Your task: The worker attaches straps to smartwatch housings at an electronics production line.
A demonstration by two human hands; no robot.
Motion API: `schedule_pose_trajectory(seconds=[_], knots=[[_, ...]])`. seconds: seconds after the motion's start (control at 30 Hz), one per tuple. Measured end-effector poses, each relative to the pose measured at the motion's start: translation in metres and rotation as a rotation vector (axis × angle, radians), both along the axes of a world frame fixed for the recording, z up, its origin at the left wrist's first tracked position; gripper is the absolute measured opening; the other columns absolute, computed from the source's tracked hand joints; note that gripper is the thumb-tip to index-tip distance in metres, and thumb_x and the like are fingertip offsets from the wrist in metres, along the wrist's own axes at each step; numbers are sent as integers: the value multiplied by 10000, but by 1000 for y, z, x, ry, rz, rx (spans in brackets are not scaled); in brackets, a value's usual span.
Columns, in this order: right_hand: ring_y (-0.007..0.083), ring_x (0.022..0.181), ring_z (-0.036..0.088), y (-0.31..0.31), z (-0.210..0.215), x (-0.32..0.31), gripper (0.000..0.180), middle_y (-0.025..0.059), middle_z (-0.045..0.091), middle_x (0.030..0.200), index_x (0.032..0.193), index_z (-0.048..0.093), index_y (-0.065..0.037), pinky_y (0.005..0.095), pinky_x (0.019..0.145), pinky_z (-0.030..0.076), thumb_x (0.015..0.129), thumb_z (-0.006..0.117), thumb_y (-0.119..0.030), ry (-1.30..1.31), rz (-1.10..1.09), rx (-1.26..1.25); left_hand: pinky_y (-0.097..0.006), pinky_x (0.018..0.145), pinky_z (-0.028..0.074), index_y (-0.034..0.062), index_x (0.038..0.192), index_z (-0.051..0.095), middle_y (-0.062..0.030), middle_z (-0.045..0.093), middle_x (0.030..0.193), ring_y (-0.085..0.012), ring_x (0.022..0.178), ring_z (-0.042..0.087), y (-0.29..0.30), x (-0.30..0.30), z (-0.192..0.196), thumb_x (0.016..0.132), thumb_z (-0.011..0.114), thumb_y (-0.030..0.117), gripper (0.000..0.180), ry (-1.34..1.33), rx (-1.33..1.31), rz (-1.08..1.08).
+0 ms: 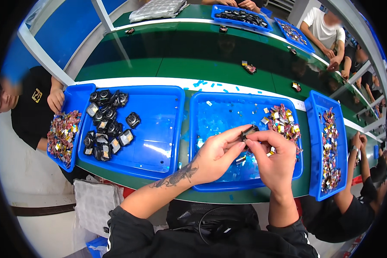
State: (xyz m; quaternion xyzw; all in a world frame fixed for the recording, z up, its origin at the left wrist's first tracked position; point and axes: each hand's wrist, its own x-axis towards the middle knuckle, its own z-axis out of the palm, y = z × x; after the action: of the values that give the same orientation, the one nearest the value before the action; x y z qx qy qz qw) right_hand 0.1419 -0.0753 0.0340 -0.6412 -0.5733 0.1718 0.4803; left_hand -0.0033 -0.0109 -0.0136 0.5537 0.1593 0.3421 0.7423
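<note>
My left hand (pixel 217 157) and my right hand (pixel 276 158) meet over a blue tray (pixel 245 182) in front of me. Together they pinch a small black part (pixel 247 131) between thumbs and forefingers. A heap of small shiny, multicoloured pieces (pixel 283 121) lies at the tray's far right corner, just beyond my right hand. Pale blue scraps litter the tray floor under my hands.
A second blue tray (pixel 159 129) on my left holds several small black round parts (pixel 107 124). Narrow blue trays of shiny pieces stand at far left (pixel 62 135) and far right (pixel 331 146). Other people sit at both sides and across the green conveyor belt (pixel 180 56).
</note>
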Motion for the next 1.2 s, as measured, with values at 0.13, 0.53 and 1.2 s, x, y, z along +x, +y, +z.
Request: schedule_pose_trajectory(seconds=[0.13,0.53,1.2], knots=[[121,531,494,1,4,2,85,50,641,678,802,679,-29,265,508,395,751,741,-2,-18,-6,-56,-354,1045,447,-46,1408,402,-161,505,1374,-214,1238,521,-1,-1,3,983,455,-23,429,44,7,-10],[115,817,527,2,-13,16,274,36,518,871,888,525,-33,248,744,461,735,747,14,342,70,130,-361,998,496,-56,1401,401,-162,540,1324,-223,1207,552,-4,-2,13,998,436,36,415,-4,-17,17],[55,810,583,-24,-8,32,68,21,608,883,929,597,19,199,699,515,886,649,13,727,260,-190,-271,729,563,31,1031,714,-125,650,1040,-204,885,684,5,-8,17,807,711,-15,228,266,657,180]])
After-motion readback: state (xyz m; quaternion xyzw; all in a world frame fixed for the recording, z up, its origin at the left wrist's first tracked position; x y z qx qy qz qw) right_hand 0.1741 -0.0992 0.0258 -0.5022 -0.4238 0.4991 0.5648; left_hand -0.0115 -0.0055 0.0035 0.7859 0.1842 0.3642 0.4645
